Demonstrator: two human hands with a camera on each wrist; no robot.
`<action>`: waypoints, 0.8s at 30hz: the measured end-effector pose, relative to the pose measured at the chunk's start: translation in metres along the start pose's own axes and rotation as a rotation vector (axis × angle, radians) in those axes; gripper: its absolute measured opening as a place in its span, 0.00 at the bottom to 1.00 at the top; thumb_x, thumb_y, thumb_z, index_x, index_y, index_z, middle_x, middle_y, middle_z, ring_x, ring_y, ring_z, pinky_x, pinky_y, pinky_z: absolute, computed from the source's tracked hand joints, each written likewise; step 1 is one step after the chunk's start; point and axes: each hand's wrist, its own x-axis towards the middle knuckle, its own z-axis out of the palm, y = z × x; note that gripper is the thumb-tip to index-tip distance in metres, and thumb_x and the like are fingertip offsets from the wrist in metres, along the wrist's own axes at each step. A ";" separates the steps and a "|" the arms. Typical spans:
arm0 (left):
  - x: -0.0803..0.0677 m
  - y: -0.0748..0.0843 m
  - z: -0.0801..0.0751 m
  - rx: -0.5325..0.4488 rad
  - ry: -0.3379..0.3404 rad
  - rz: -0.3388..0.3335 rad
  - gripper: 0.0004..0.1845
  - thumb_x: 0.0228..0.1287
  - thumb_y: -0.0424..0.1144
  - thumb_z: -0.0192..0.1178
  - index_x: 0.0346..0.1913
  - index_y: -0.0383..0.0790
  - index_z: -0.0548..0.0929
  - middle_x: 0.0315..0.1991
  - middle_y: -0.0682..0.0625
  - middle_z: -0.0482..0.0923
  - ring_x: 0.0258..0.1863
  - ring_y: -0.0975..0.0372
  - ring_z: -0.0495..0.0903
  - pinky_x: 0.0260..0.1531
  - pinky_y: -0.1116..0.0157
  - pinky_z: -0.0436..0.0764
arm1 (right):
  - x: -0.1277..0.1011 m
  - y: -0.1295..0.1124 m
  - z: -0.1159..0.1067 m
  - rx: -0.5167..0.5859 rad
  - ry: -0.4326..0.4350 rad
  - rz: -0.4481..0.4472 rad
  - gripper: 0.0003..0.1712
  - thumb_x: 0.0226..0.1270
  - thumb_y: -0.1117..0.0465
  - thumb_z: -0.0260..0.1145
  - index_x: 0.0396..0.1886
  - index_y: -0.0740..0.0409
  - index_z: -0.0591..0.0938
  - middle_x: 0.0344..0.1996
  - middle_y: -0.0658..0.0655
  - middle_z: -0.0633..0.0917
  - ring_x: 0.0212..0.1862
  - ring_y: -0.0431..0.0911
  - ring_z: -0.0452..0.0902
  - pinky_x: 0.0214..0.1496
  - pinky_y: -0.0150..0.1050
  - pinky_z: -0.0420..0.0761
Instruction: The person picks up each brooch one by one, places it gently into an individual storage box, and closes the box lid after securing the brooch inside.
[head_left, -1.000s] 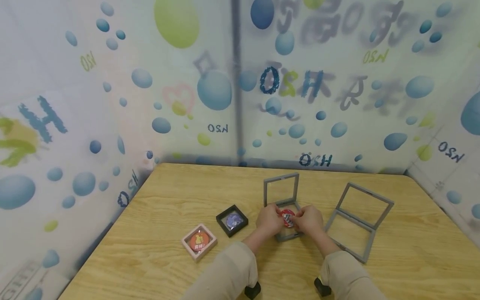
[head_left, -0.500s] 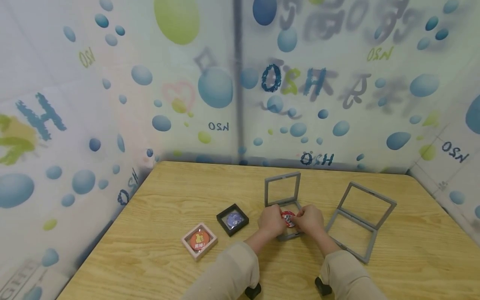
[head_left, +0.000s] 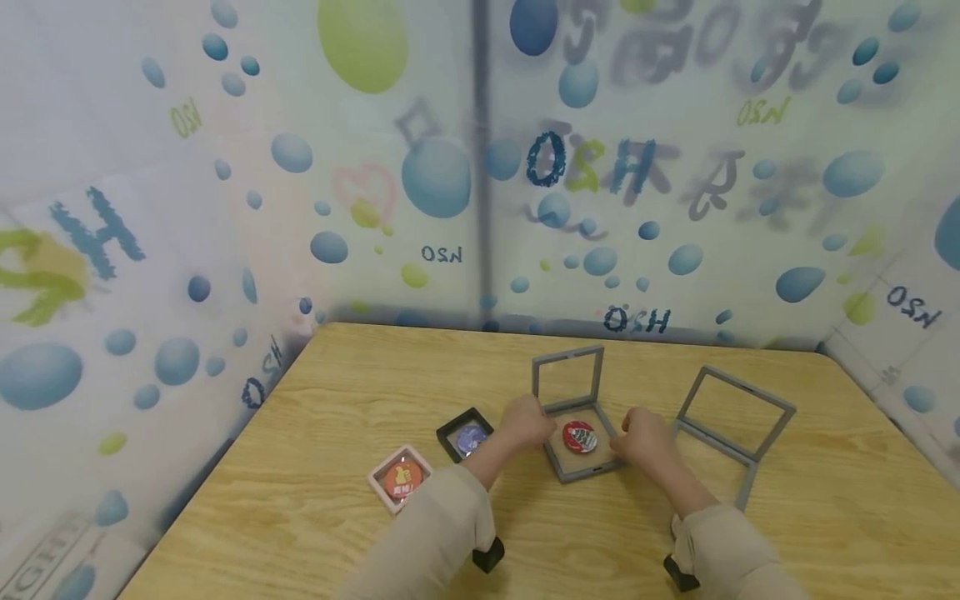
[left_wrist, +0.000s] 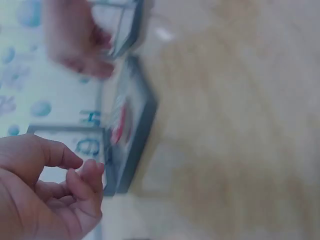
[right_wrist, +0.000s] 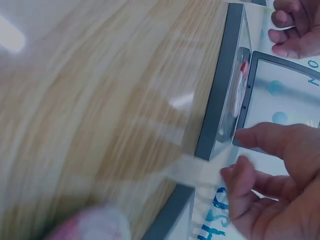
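Observation:
A red round badge (head_left: 580,437) lies on the clear film of the lower half of a grey hinged display frame (head_left: 567,477), whose other half stands upright behind it. My left hand (head_left: 528,422) hovers at the frame's left side, its fingers loosely curled around nothing. On the right side my right hand (head_left: 648,443) is likewise off the badge, thumb and fingertips apart. In the left wrist view the left hand (left_wrist: 55,192) shows a gap between it and the frame (left_wrist: 140,130). The right wrist view shows the right hand (right_wrist: 280,175) holding nothing beside the badge (right_wrist: 240,90).
A second grey frame (head_left: 775,436) stands unfolded at the right, partly behind the right arm. To the left are a black frame (head_left: 452,446) with a purple badge and a pink frame (head_left: 377,482) with an orange badge. A patterned curtain (head_left: 495,275) borders the table's back.
Both hands have let go of the red badge and moved apart, left hand leftward and right hand rightward. The badge stays on the frame's film, now in full sight.

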 end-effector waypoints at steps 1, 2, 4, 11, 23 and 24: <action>0.000 0.001 -0.007 0.002 -0.008 -0.018 0.23 0.54 0.29 0.52 0.05 0.44 0.59 0.05 0.55 0.61 0.06 0.67 0.58 0.07 0.74 0.58 | -0.002 0.001 -0.002 -0.029 -0.027 -0.010 0.20 0.50 0.64 0.67 0.37 0.78 0.75 0.38 0.73 0.79 0.35 0.56 0.77 0.37 0.48 0.77; 0.000 0.001 -0.013 0.003 -0.013 -0.035 0.23 0.55 0.30 0.52 0.05 0.44 0.60 0.05 0.53 0.63 0.07 0.66 0.61 0.08 0.73 0.60 | -0.004 0.003 -0.004 -0.042 -0.055 -0.012 0.22 0.49 0.65 0.67 0.38 0.79 0.75 0.39 0.74 0.78 0.37 0.59 0.77 0.39 0.49 0.77; 0.003 0.001 -0.023 0.012 0.002 -0.048 0.20 0.56 0.31 0.52 0.08 0.41 0.65 0.08 0.51 0.67 0.10 0.62 0.69 0.10 0.72 0.62 | -0.006 0.005 -0.005 -0.060 -0.098 -0.019 0.23 0.46 0.66 0.69 0.39 0.79 0.75 0.39 0.73 0.78 0.41 0.63 0.75 0.41 0.50 0.76; 0.010 0.004 -0.033 -0.080 -0.008 -0.050 0.28 0.59 0.31 0.51 0.63 0.32 0.59 0.16 0.50 0.69 0.11 0.63 0.66 0.15 0.69 0.65 | -0.007 0.011 -0.001 0.026 -0.171 -0.013 0.29 0.36 0.69 0.71 0.41 0.79 0.74 0.31 0.63 0.80 0.31 0.51 0.77 0.35 0.43 0.78; 0.009 0.009 -0.028 -0.054 0.037 0.071 0.32 0.55 0.30 0.54 0.64 0.33 0.59 0.42 0.39 0.75 0.33 0.57 0.77 0.28 0.65 0.76 | -0.009 0.013 0.009 0.166 -0.169 0.058 0.31 0.40 0.70 0.71 0.47 0.77 0.71 0.24 0.58 0.77 0.18 0.43 0.71 0.22 0.34 0.73; 0.008 0.009 -0.027 -0.054 0.037 0.075 0.31 0.55 0.30 0.55 0.63 0.33 0.60 0.41 0.40 0.75 0.33 0.56 0.77 0.27 0.64 0.76 | -0.009 0.013 0.008 0.171 -0.168 0.058 0.31 0.40 0.70 0.71 0.47 0.77 0.71 0.26 0.58 0.77 0.19 0.43 0.71 0.23 0.34 0.73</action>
